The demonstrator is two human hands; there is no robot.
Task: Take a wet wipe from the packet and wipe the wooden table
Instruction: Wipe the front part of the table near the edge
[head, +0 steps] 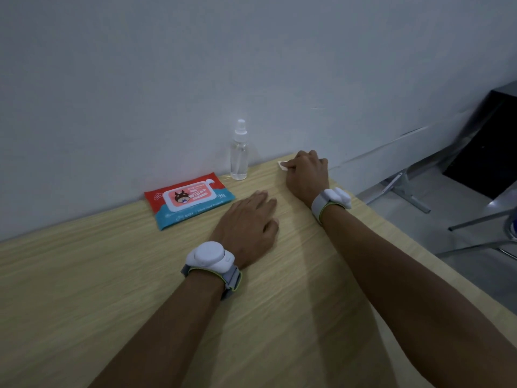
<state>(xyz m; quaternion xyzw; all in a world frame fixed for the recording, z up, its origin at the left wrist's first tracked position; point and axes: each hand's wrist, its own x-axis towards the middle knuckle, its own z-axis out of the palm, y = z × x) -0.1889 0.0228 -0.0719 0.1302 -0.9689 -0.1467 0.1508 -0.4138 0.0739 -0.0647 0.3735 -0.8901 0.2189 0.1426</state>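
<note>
Here the right hand [306,172] presses a crumpled white wipe [282,165]; left hand [249,225] lies flat

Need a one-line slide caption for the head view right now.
Right hand presses a wet wipe at the wooden table's far corner; left hand rests flat beside the wipes packet.

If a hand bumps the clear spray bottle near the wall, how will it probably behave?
The spray bottle is tall and narrow and stands upright on the wooden table, so it would probably tip over rather than slide. It looks like thin clear plastic, so it is likely light. Its round body would likely roll once it is down.
</note>
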